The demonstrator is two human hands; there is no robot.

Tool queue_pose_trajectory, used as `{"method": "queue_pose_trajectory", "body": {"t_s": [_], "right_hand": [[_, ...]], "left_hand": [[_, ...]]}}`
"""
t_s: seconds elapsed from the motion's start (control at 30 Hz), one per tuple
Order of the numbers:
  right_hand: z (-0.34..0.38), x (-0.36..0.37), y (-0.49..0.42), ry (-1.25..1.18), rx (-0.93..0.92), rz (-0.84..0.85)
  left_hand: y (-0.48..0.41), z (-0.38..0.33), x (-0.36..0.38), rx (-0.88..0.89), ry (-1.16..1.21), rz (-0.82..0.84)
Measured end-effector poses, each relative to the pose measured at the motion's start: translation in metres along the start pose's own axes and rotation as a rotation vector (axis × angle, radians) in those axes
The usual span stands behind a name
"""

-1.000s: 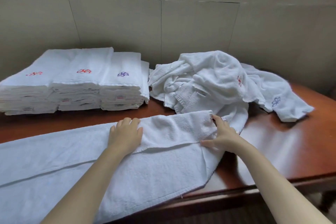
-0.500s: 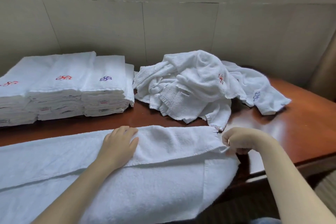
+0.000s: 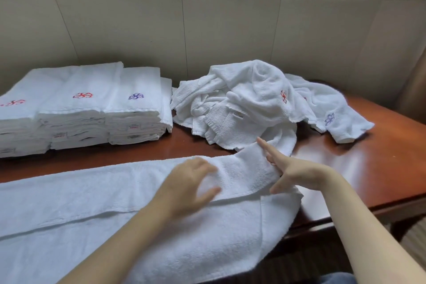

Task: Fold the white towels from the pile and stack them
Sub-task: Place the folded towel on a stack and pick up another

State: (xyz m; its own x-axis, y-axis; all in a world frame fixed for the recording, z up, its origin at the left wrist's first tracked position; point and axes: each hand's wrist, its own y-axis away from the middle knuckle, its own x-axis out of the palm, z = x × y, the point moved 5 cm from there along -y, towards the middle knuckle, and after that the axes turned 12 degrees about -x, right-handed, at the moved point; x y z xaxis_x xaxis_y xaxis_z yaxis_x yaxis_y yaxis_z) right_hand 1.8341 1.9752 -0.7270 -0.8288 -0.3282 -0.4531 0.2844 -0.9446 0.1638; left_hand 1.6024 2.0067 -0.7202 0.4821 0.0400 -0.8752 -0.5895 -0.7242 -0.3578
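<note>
Bare forearms [image 3: 129, 237], left hand [image 3: 191, 182], right hand [image 3: 292, 170] — blue fabric [image 3: 336, 278] at bottom edge.

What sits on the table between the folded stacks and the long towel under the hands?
Nothing: the head view shows only a bare strip of brown table separating the folded stacks from the long towel.

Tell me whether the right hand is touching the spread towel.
Touching. The head view shows the right hand laid open against the spread towel at its folded end.
</note>
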Motion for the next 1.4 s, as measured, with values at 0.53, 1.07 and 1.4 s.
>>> {"method": "queue_pose_trajectory", "body": {"t_s": [0.53,1.07,1.4], "right_hand": [[-0.034,-0.049,-0.023,0.189,0.069,-1.086],[-0.018,-0.048,-0.024,0.156,0.017,-0.729],[-0.032,-0.047,-0.032,0.607,0.299,-0.643]], "left_hand": [[-0.01,-0.068,0.036,0.085,-0.021,-0.121],[-0.007,-0.047,0.055,-0.229,-0.228,0.112],[0.029,0.04,0.014,-0.478,-0.261,0.269]]}}
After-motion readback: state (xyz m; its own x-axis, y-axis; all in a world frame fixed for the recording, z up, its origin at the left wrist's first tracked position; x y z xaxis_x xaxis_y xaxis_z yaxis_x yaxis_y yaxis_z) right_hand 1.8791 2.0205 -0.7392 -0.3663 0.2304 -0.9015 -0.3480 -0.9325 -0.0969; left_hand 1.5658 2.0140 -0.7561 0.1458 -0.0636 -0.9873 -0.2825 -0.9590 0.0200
